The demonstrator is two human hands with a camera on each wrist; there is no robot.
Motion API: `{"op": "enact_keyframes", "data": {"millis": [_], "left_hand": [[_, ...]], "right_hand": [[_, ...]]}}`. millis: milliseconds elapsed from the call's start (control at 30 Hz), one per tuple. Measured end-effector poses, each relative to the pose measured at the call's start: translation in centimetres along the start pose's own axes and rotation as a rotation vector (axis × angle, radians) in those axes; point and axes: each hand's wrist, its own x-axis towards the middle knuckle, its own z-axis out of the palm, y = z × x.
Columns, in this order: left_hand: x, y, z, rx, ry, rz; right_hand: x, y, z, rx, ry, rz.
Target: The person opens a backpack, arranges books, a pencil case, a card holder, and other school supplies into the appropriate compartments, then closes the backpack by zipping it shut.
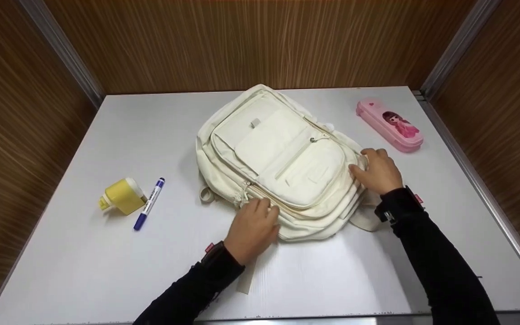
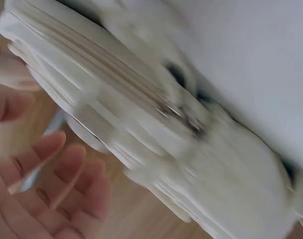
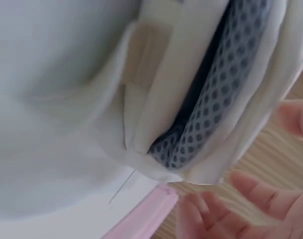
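A cream backpack [image 1: 282, 149] lies slanted on the white table, its front pockets facing up. My left hand [image 1: 253, 228] is at its near edge, beside the zipper pull [image 1: 245, 187]. In the left wrist view, loosely bent fingers [image 2: 66, 174] show next to the bag's side, with nothing held between them. My right hand [image 1: 379, 171] is at the bag's right corner, thumb and fingers spread around it. From the right wrist, a grey mesh pocket [image 3: 216, 94] appears on the bag's side, and the half-bent fingers [image 3: 260, 204] sit just off the fabric.
To the left, a yellow bottle [image 1: 124, 196] with a white end lies beside a blue-capped marker [image 1: 149, 204]. A pink pencil case [image 1: 391, 124] with a doll picture is at the back right. One strap [image 1: 247, 277] trails toward the front edge. Wood-patterned panels [image 1: 260, 45] enclose the table.
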Motion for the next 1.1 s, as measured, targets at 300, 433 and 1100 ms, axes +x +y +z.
{"op": "enact_keyframes", "data": {"millis": [300, 433, 1100], "left_hand": [[0.2, 2.5, 1.0, 0.044, -0.091, 0.124], [0.2, 2.4, 1.1, 0.029, -0.064, 0.118], [-0.5, 0.5, 0.6, -0.071, -0.102, 0.031]], "right_hand": [[2.6, 0.9, 0.6, 0.033, -0.138, -0.038], [2.5, 0.9, 0.7, 0.009, -0.134, -0.047], [-0.5, 0.4, 0.5, -0.077, -0.140, -0.064]]}}
